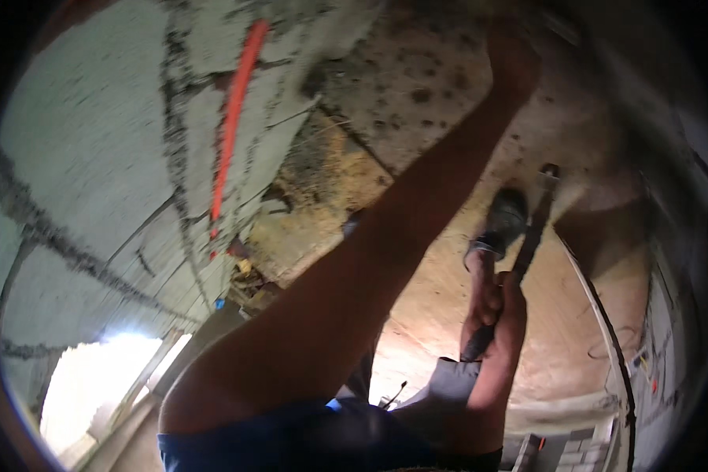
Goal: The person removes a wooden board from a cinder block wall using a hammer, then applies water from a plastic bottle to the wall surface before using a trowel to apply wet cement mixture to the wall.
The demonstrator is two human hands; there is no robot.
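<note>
Right hand (507, 305) grips 1 dark-handled tool (532, 232); left hand (516, 67) extends farther forward.

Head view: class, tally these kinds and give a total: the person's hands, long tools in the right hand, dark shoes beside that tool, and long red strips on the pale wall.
Hands (left hand, right hand): 2
Long tool: 1
Dark shoe: 1
Long red strip: 1
Total: 5
</note>
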